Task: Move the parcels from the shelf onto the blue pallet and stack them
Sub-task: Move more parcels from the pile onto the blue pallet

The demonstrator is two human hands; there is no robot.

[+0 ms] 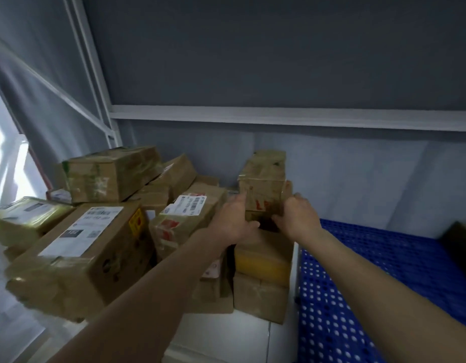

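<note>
A small taped cardboard parcel with red letters (262, 187) stands on top of a stack at the right end of the pile. My left hand (233, 218) lies against its left side and my right hand (297, 218) against its right side, fingers curled round its lower edges. Several more brown parcels lie heaped to the left, among them a large box with a white label (80, 255) and a box with a label and red tape (187, 218). The blue perforated pallet (370, 297) lies at the right.
A yellowish parcel (260, 263) and a brown box (260, 297) sit under the held one. White shelf rails (279, 116) cross the grey wall. A dark object (459, 247) sits on the pallet's far right edge. A bright window is at the far left.
</note>
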